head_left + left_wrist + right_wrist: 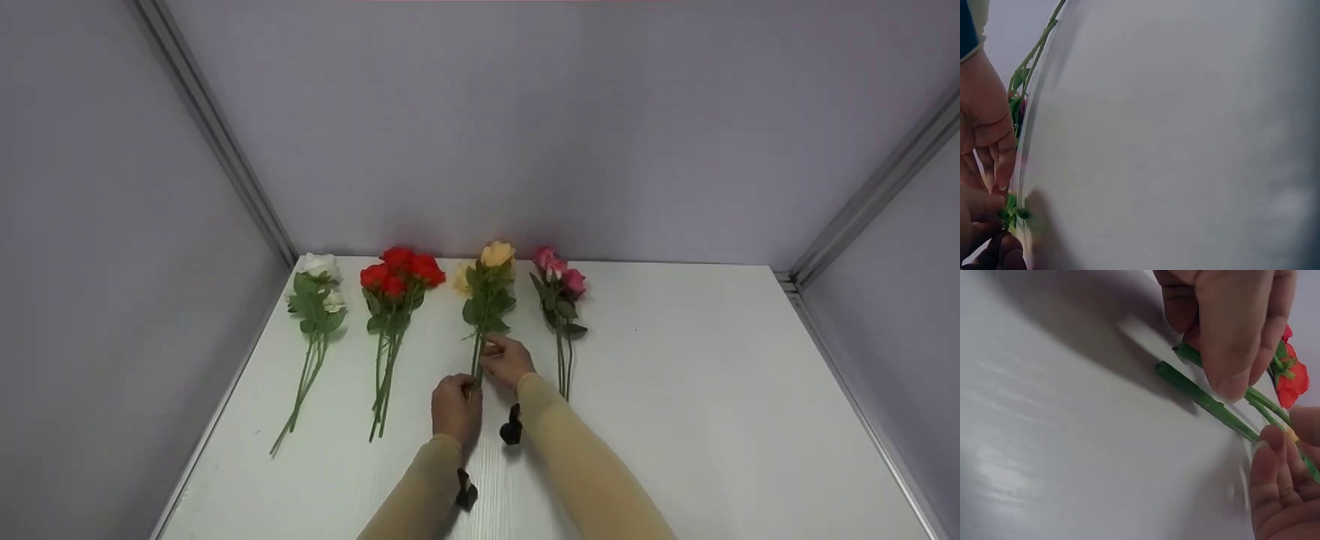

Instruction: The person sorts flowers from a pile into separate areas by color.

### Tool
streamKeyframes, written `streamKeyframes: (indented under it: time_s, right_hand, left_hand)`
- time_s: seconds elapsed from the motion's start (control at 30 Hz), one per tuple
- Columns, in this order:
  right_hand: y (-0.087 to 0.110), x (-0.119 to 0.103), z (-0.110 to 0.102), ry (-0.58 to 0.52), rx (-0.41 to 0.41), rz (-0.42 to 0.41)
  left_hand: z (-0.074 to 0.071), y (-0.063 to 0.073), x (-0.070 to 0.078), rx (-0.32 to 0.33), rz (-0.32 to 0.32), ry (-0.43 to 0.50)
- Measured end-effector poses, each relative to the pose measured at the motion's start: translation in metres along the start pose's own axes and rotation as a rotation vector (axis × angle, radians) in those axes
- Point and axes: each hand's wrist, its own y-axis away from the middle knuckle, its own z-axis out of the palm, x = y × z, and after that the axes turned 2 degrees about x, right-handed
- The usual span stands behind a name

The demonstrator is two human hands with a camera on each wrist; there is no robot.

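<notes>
Two yellow roses [497, 255] with green leaves lie near the middle of the table's back, their stems running toward me. My left hand [456, 409] pinches the lower part of the stems between thumb and fingers. Higher up, just below the leaves, my right hand [508, 362] holds the same stems with curled fingers. In the right wrist view, the cut end of one green stem [1185, 382] sticks out past the left hand's fingertips. Most of the left wrist view is white tabletop, with both hands at its left edge.
Red roses [397, 274] lie left of the yellow ones, and white roses [319, 266] farther left. Pink roses [559, 274] lie close to the right hand. The white table [697, 375] stands between grey walls, and its back edge meets the rear wall [480, 127].
</notes>
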Motion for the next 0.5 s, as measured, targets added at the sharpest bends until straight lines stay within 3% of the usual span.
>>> streamKeyframes:
  time_s: [0.2,0.5]
  right_hand:
    - [0.0005,0.0034,0.0008,0.123,-0.002,-0.042]
    - [0.0032,0.0059,0.0012,0.192,-0.031,-0.08]
  left_hand:
    - [-0.0001,-0.0043,-0.001,-0.028,-0.024,0.032]
    - [0.003,-0.0063,-0.0075,-0.017,-0.023,0.048]
